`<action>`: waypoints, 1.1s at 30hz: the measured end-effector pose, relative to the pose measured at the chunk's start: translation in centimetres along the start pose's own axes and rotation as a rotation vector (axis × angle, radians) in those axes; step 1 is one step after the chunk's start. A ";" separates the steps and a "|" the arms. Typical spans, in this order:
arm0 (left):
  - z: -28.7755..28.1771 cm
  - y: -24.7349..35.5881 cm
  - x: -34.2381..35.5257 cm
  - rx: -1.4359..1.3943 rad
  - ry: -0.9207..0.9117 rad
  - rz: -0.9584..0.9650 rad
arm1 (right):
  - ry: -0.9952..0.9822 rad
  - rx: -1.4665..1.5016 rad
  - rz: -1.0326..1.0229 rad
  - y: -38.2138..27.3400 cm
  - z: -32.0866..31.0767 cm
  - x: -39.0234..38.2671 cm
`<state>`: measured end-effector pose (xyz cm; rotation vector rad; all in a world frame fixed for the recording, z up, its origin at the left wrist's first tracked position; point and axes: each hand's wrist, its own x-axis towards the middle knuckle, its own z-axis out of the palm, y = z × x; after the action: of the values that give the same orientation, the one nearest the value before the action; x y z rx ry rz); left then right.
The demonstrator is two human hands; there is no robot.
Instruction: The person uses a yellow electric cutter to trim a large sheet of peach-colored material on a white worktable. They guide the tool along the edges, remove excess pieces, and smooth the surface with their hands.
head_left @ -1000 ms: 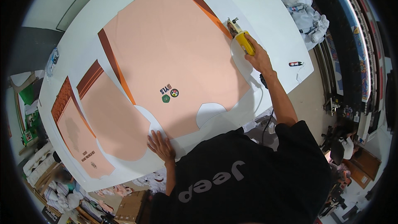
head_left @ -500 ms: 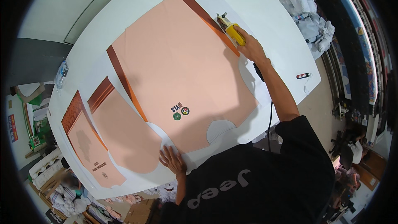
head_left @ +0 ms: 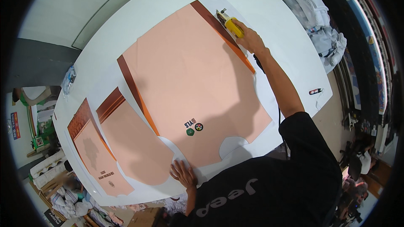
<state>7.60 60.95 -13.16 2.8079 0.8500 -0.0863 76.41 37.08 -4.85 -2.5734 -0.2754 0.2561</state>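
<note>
My right hand (head_left: 248, 40) is closed around the yellow body of a corded handheld electric fabric cutter (head_left: 234, 28). The cutter's metal head stands on white material just right of the brown and orange strip along the right edge of a large peach garment panel (head_left: 189, 75). That panel lies flat, with small printed emblems near its lower end. My left hand (head_left: 184, 174) rests flat with its fingers spread, touching the white sheet between the large panel and a narrower peach panel (head_left: 134, 143). A smaller peach panel with a brown patterned top (head_left: 94, 151) lies farther left.
A white table (head_left: 155, 8) carries the panels. Crumpled pale fabric (head_left: 322, 38) is heaped at its far right edge. A small dark tube (head_left: 314, 91) lies on the right, and clear plastic wrapping (head_left: 68, 80) on the left edge. The cutter's black cord (head_left: 280, 130) runs under my right arm.
The cutter in my right hand has moved away from me along the large panel's right strip, toward its far corner. My left hand stays put on the sheet. The whole view has shifted slightly.
</note>
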 end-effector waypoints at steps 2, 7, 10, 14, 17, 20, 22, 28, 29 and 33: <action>0.0 0.0 0.0 -0.009 0.011 0.014 | 0.012 -0.002 -0.019 -0.4 0.3 1.6; 0.0 -0.1 -0.1 0.029 0.017 0.039 | -0.025 0.007 0.022 -2.0 0.5 5.8; 0.1 -0.2 -0.1 0.039 0.027 0.042 | -0.034 0.021 -0.010 -3.1 0.4 7.8; 0.3 -0.3 -0.2 0.058 0.054 0.062 | -0.048 0.019 -0.017 -4.2 0.6 11.0; 0.3 -0.4 -0.3 0.041 0.048 0.053 | 0.007 -0.007 -0.079 -5.0 1.4 13.8; 0.4 -0.5 -0.4 0.041 0.044 0.056 | 0.020 0.011 -0.111 -5.5 1.9 16.5; 0.4 -0.5 -0.5 0.043 0.012 0.039 | 0.007 0.006 -0.118 -6.0 2.1 18.4; 0.2 -0.4 -0.7 -0.031 0.043 0.034 | -0.043 0.196 -0.099 -4.7 2.8 21.3; 0.2 -0.3 -0.7 -0.043 0.046 0.031 | -0.030 0.245 -0.118 -4.0 2.9 20.7; 0.0 -0.2 -0.6 -0.050 0.018 -0.007 | -0.018 0.327 -0.057 0.6 2.3 13.2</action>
<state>7.01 60.77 -13.14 2.7637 0.8540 -0.0408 88.67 40.91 -8.76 -2.2386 -0.2876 0.2780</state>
